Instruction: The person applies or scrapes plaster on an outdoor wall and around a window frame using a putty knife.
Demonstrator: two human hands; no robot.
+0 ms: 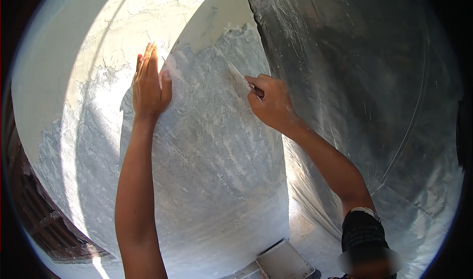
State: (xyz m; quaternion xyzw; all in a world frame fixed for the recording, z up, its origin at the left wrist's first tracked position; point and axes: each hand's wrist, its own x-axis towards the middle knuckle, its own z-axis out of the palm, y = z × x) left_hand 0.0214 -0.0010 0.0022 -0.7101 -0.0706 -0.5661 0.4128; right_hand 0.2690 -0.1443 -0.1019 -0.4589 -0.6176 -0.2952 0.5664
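Observation:
My left hand (150, 94) lies flat against the curved, plastered wall (207, 146), fingers stretched upward on a sunlit part near a curved line between the bright and shaded areas. My right hand (273, 101) grips a thin scraper (239, 74), its pale blade angled up and left against the grey, mottled surface. Cream, rougher coating covers the upper part of the wall; the lower part is grey and streaky.
A dark, wrinkled plastic sheet (374, 97) hangs along the right side, beside the wall's edge. A rectangular tray (285, 262) with pale material sits at the bottom centre. Brown corrugated material (37, 190) shows at the lower left.

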